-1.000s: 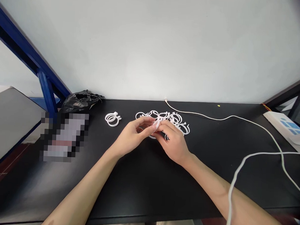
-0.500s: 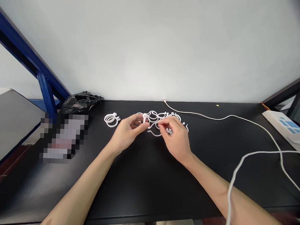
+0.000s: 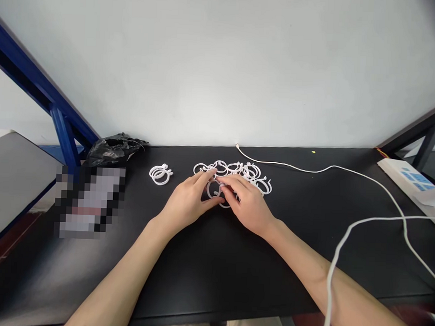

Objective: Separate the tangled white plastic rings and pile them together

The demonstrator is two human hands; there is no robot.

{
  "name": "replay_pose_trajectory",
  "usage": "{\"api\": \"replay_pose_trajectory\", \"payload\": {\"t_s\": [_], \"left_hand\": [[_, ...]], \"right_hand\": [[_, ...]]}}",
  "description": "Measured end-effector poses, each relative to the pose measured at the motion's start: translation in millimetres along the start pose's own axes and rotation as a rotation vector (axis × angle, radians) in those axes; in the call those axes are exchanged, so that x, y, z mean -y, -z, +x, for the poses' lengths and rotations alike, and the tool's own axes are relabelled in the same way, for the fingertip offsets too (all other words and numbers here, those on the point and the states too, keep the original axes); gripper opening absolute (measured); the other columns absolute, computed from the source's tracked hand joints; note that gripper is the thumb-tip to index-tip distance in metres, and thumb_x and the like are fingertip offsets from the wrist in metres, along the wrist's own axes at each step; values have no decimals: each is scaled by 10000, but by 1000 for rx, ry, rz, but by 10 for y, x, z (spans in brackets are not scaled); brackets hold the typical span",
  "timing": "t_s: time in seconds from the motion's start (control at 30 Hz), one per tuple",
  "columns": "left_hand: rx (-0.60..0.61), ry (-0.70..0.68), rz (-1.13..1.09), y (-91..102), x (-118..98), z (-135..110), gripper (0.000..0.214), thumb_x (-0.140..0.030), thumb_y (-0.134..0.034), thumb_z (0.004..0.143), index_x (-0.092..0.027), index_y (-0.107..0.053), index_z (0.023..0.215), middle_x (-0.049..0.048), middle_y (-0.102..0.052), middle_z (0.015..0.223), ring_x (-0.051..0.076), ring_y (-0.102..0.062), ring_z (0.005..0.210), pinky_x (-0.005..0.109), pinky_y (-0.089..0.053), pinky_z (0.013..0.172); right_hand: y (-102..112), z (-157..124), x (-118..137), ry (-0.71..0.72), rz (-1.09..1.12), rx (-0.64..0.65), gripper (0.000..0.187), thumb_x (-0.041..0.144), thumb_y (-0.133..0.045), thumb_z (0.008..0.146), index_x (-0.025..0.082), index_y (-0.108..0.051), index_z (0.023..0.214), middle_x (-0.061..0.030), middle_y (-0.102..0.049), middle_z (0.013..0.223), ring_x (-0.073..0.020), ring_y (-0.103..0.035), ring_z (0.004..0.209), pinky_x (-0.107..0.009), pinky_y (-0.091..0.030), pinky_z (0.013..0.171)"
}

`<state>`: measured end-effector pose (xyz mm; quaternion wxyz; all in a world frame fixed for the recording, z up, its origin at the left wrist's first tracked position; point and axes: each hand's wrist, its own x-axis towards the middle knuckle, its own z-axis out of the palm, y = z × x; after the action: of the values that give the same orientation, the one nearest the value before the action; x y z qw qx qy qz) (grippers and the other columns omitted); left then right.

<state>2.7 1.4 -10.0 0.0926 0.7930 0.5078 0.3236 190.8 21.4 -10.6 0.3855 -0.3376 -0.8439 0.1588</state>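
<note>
A white plastic ring with a small clasp is between my two hands, just in front of a loose pile of similar rings. My left hand curves around its left side, the thumb low and the index finger high, gripping it. The fingertips of my right hand are pinched on its right side near the clasp. My fingers partly hide the ring and the near part of the pile. Left of my left hand lies a separate small group of white rings.
A white cable runs along the black table and loops over my right forearm. A crumpled black plastic bag and a blurred-out object lie at the left. A white box stands at the right.
My left hand has moved slightly right and down, bringing the ring against my right fingertips. The ring's clasp end, upright at my left fingers before, now sits between both hands.
</note>
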Motion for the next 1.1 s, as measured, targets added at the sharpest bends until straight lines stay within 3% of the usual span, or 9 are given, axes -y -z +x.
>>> {"api": "replay_pose_trajectory", "payload": {"t_s": [0.23, 0.43, 0.73, 0.87, 0.97, 1.03, 1.1], "left_hand": [[-47, -54, 130, 7, 9, -9, 484, -369, -700, 848, -219, -538, 1279, 83, -677, 1150, 251, -666, 986, 374, -538, 832], [-55, -79, 130, -5, 12, -8, 543, -360, -712, 843, -219, -494, 1320, 92, -673, 1160, 250, -664, 1010, 387, -533, 865], [-49, -46, 75, 29, -44, -1, 460, -370, -700, 851, -210, -546, 1254, 69, -689, 1092, 225, -655, 950, 373, -539, 833], [-76, -61, 101, 88, -19, 32, 333, -355, -658, 881, -203, -593, 1170, 61, -685, 1069, 222, -621, 949, 363, -526, 827], [-241, 36, 231, 194, 85, 65, 280, -366, -606, 908, -205, -617, 1138, 70, -686, 1073, 256, -581, 1009, 395, -498, 877], [-356, 197, 354, 282, 188, 72, 297, -386, -582, 910, -205, -627, 1141, 92, -680, 1096, 297, -566, 1041, 445, -473, 906], [-373, 363, 434, 360, 300, 60, 336, -394, -572, 901, -194, -630, 1164, 131, -665, 1127, 343, -547, 1088, 489, -454, 917]], "right_hand": [[25, 2, 30, -8, 29, -31, 271, 181, -449, 992, 235, -604, 1208, -44, -690, 1084, -163, -675, 936, -330, -578, 836], [7, 6, 7, 37, 22, -3, 257, 164, -432, 993, 240, -607, 1164, -44, -680, 1095, -165, -668, 989, -335, -567, 881], [20, 22, -7, -51, 66, -41, 179, 166, -489, 970, 246, -629, 1048, 5, -723, 1008, -145, -684, 903, -288, -554, 809], [18, 10, -8, -84, 22, -51, 244, 212, -513, 970, 250, -593, 1198, -15, -717, 1084, -161, -680, 972, -313, -552, 865], [29, 2, 21, -55, -81, -18, 254, 260, -551, 954, 227, -607, 1200, -51, -700, 1107, -207, -638, 1057, -385, -518, 955], [35, 0, 50, -10, -150, 54, 229, 289, -588, 931, 216, -646, 1140, -64, -696, 1088, -238, -603, 1080, -427, -504, 969], [31, -2, 70, 23, -205, 158, 270, 309, -634, 898, 206, -658, 1146, -73, -694, 1080, -261, -574, 1095, -451, -504, 960]]}}
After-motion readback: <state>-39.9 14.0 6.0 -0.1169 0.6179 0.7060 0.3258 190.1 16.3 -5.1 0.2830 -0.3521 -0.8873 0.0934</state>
